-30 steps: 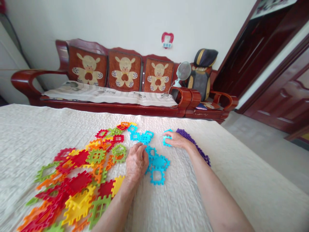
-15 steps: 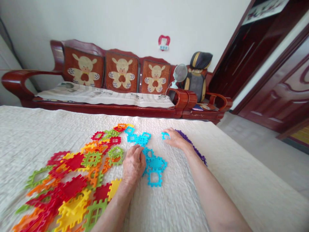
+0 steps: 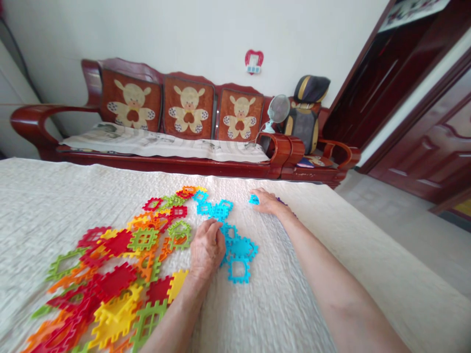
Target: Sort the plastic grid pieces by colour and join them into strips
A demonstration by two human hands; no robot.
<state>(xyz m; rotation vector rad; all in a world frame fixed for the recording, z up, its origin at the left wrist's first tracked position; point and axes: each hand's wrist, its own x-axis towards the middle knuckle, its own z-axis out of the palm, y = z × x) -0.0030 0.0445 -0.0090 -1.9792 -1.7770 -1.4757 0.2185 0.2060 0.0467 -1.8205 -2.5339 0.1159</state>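
Several cyan interlocking tiles (image 3: 238, 249) lie joined in a cluster on the cream bedspread (image 3: 279, 304). My left hand (image 3: 208, 246) rests curled on the cluster's left edge, fingertips pinching a cyan tile. My right hand (image 3: 268, 201) reaches further away and is closed on a small cyan tile (image 3: 253, 199). More cyan tiles (image 3: 215, 209) lie between both hands, toward the far edge. Just behind my right wrist, a sliver of purple tiles (image 3: 282, 201) shows, mostly hidden.
A spread of red, yellow, green and orange tiles (image 3: 114, 274) covers the bedspread at the left. Beyond the bed stands a red wooden sofa (image 3: 176, 127) with bear cushions. A small fan (image 3: 277, 110) and a bag sit at its right end. Dark wooden doors stand right.
My right hand has moved away from me with the small cyan tile, now covering most of the purple tiles. My left hand stays on the cyan cluster.
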